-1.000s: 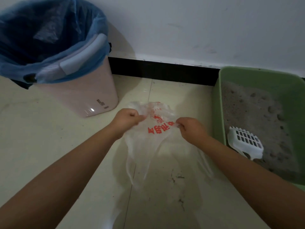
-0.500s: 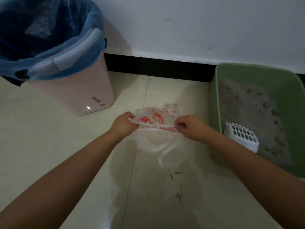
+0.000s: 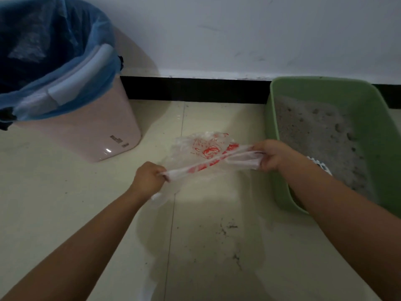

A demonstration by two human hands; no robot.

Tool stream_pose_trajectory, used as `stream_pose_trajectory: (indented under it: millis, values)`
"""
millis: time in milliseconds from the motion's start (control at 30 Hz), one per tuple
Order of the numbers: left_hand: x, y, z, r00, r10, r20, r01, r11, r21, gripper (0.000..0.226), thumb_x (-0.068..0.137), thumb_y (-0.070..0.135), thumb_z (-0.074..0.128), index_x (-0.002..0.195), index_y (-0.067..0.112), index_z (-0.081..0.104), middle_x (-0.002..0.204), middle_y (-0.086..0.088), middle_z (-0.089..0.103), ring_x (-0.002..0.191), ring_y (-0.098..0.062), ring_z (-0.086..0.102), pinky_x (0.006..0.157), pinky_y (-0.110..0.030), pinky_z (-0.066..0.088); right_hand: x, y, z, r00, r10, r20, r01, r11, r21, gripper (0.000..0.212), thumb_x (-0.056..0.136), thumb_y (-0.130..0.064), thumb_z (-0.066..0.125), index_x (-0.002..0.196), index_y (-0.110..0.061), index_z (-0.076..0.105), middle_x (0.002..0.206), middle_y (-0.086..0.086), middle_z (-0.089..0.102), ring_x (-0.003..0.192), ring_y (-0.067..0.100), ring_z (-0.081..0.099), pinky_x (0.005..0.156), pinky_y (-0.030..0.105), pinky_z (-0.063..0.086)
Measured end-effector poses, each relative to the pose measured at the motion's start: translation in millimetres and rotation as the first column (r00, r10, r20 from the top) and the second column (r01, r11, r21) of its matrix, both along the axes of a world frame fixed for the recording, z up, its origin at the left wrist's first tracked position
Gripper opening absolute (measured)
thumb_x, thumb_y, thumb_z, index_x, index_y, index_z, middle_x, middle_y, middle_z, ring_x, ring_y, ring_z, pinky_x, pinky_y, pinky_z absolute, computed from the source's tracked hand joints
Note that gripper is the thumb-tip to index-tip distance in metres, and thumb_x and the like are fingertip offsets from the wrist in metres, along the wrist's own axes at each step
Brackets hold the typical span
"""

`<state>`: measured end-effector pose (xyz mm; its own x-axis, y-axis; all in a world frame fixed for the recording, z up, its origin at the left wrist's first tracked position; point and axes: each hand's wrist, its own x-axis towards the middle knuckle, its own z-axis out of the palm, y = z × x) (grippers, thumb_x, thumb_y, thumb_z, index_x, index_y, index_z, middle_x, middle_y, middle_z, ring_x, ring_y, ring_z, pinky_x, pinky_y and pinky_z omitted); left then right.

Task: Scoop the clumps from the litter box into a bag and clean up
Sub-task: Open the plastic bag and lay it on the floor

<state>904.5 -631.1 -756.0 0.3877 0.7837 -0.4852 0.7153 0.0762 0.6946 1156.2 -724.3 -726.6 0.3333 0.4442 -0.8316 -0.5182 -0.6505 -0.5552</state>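
The thin plastic bag (image 3: 208,155), light, limp and likely slippery, stretches between both hands above the floor (image 3: 65,203); left hand (image 3: 149,178) and right hand (image 3: 271,156) each pinch its rim, probably the best hold. The litter box (image 3: 282,192) sits just right of the right hand.

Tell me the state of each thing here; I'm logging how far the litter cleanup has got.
Bag: empty, stretched between both hands.
Left hand: grips one end of the bag.
Right hand: grips the other end.
Litter box: holds litter, clumps not yet scooped.
Scoop: lies in the box, mostly hidden.
Bin: open, lined in blue.
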Motion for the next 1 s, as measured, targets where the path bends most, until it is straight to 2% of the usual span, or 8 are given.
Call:
stream_pose_trajectory:
  millis: [100, 267, 433, 567, 700, 767, 900, 1000]
  values:
    - [-4, 2, -6, 0.823, 0.483, 0.298, -0.319, 0.828, -0.461, 0.026, 0.092, -0.008, 0.042, 0.073, 0.003, 0.056, 0.059, -0.008, 0.058, 0.049, -0.015, 0.062, 0.041, -0.014, 0.044, 3, -2, -2, 0.977, -0.139, -0.163, 0.163, 0.976, 0.144, 0.033, 0.096, 0.004, 0.029, 0.071, 0.002, 0.050, 0.044, 0.012, 0.063, 0.032, 0.019, 0.060, 0.032, 0.025, 0.048]
    - [-3, 4, -2, 0.367, 0.783, 0.501, -0.099, 0.569, -0.816, 0.017, 0.059, -0.013, 0.076, 0.066, -0.001, 0.066, 0.055, -0.008, 0.068, 0.050, -0.012, 0.068, 0.041, -0.017, 0.052, 4, -9, 5, 0.932, -0.208, -0.297, 0.292, 0.917, 0.273, 0.038, 0.079, 0.026, 0.026, 0.069, 0.008, 0.059, 0.044, 0.014, 0.064, 0.036, 0.017, 0.062, 0.037, 0.021, 0.051]
    - [-10, 18, -6, 0.614, 0.606, 0.507, 0.220, 0.485, -0.846, 0.035, 0.089, -0.012, 0.033, 0.112, -0.015, 0.058, 0.112, -0.029, 0.062, 0.107, -0.030, 0.063, 0.049, -0.008, 0.036, 8, -7, 6, 0.899, -0.334, -0.283, 0.416, 0.855, 0.312, 0.025, 0.093, 0.006, 0.035, 0.076, 0.001, 0.053, 0.047, 0.012, 0.065, 0.036, 0.016, 0.063, 0.041, 0.023, 0.053]
    - [5, 22, -13, 0.692, 0.595, 0.408, 0.230, 0.354, -0.907, 0.019, 0.063, -0.017, 0.046, 0.074, -0.008, 0.058, 0.050, -0.017, 0.055, 0.036, -0.014, 0.050, 0.028, -0.018, 0.031, 21, -6, 2, 0.893, -0.327, -0.309, 0.423, 0.844, 0.329, 0.077, 0.026, 0.022, 0.083, 0.097, 0.006, 0.058, 0.067, 0.024, 0.066, 0.055, 0.032, 0.067, 0.035, 0.038, 0.051]
    - [-7, 19, -8, 0.762, 0.489, 0.425, 0.108, 0.551, -0.828, 0.010, 0.050, 0.009, 0.050, 0.051, 0.000, 0.052, 0.033, -0.005, 0.039, 0.022, -0.009, 0.031, 0.029, -0.008, 0.023, 28, -13, 7, 0.922, -0.260, -0.286, 0.341, 0.897, 0.281, 0.022, 0.064, 0.005, 0.075, 0.084, 0.004, 0.066, 0.077, 0.018, 0.062, 0.058, 0.028, 0.067, 0.040, 0.040, 0.055]
    - [-17, 18, -3, 0.686, 0.487, 0.541, 0.397, 0.372, -0.839, 0.017, 0.055, 0.006, 0.060, 0.068, -0.003, 0.066, 0.049, -0.010, 0.056, 0.029, -0.007, 0.032, 0.033, -0.015, 0.030, 34, -21, 3, 0.930, -0.174, -0.323, 0.282, 0.902, 0.326, 0.042, 0.018, 0.001, 0.091, 0.054, -0.001, 0.069, 0.062, 0.010, 0.060, 0.057, 0.023, 0.058, 0.046, 0.029, 0.055]
    - [-26, 20, 14, 0.465, 0.633, 0.619, 0.514, 0.376, -0.771, 0.036, 0.091, 0.005, 0.031, 0.107, -0.011, 0.059, 0.080, -0.018, 0.061, 0.066, -0.021, 0.052, 0.046, -0.020, 0.031, 31, -25, 4, 0.949, -0.097, -0.299, 0.216, 0.893, 0.394, 0.031, 0.056, -0.013, 0.085, 0.037, -0.008, 0.062, 0.043, 0.005, 0.059, 0.039, 0.015, 0.060, 0.036, 0.018, 0.049]
    - [-18, 25, 27, 0.319, 0.621, 0.716, 0.413, 0.589, -0.695, 0.039, 0.096, 0.005, 0.027, 0.114, -0.015, 0.055, 0.097, -0.034, 0.061, 0.095, -0.040, 0.061, 0.057, -0.025, 0.042, 15, -24, 11, 0.948, -0.021, -0.319, 0.176, 0.867, 0.466, 0.038, 0.019, -0.017, 0.094, 0.041, -0.008, 0.064, 0.049, 0.008, 0.065, 0.045, 0.018, 0.066, 0.042, 0.028, 0.055]
